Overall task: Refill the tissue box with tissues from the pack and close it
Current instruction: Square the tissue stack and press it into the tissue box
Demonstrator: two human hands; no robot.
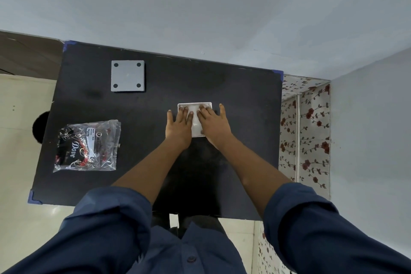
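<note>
White tissues [194, 118] showed in the gap between the two hands, inside the open tissue box [195, 104], which sat on the black bench [233, 100] right of its middle and toward the far edge, directly ahead of the person. The left hand [179, 123] and the right hand [214, 123] both lay flat on top of the box's contents, palms down and fingers spread, grasping nothing; they appeared to be pressing the stack down into the box rather than holding it. The box looked roughly square from above, so no clear long axis could be made out, and much of it was hidden under the hands. Its lid [127, 75], a grey square plate with four dark dots at the corners, lay by itself near the bench's far left corner, well apart from the box. That was the relation the next move seemed to turn on: the lid lay to the left of and beyond the box, on the left hand's side, so the left hand was the nearer one to fetch it while the right could steady the box. The tissue pack [87, 145], a crinkled clear wrapper with dark printing, lay flattened near the bench's left edge and looked mostly emptied, which suggested the filling was nearly done and only the closing remained.
</note>
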